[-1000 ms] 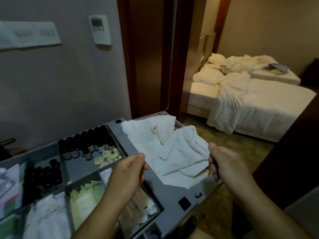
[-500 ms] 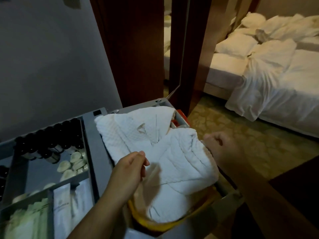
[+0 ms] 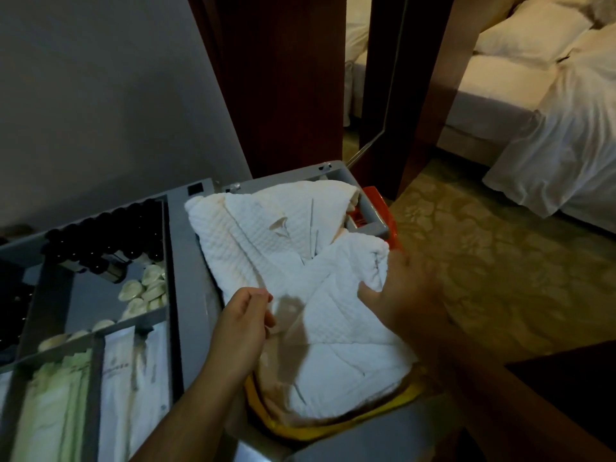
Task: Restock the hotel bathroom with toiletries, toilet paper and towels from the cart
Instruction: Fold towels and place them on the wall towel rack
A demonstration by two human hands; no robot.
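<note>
Both hands hold a white towel (image 3: 300, 271) over the cart (image 3: 186, 261): left hand (image 3: 243, 331) pinches its near edge, right hand (image 3: 400, 288) clutches its right fold.

One white towel (image 3: 300, 281) lies on one grey cart (image 3: 186, 261). Two hands show, left hand (image 3: 245, 325) and right hand (image 3: 405, 295). The dark bottles (image 3: 103, 238) and pale soaps (image 3: 146, 288) are too crowded to count. One bed (image 3: 533, 95).
</note>
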